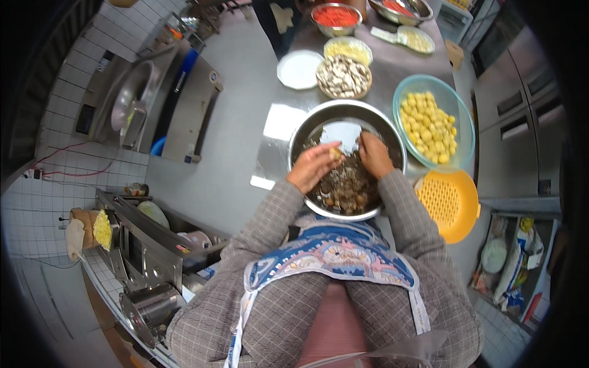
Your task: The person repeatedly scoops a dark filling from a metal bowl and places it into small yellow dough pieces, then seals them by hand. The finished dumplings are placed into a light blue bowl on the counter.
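Observation:
In front of me on the metal table stands a wide stainless steel basin [298, 131] of dark water. Small brown tubers or nuts [352, 195] lie in the water among loose bits, and a bright patch of light reflects off the surface. My left hand [314, 166] is over the basin, holding one small yellowish-brown piece [335, 153] between thumb and fingers. Across from it, my right hand [375, 154] is inside the right rim with its fingers curled; whether it grips anything is hidden. A teal-rimmed clear bowl [465, 112] with several small peeled yellow pieces [428, 126] sits to the right.
An orange plastic colander [448, 207] is below the clear bowl. Beyond the basin stand a bowl of sliced mushrooms [344, 77], a white plate [300, 70], a plate of pale yellow shreds [349, 49] and a bowl of red strips [337, 17]. A wok [133, 94] is at left.

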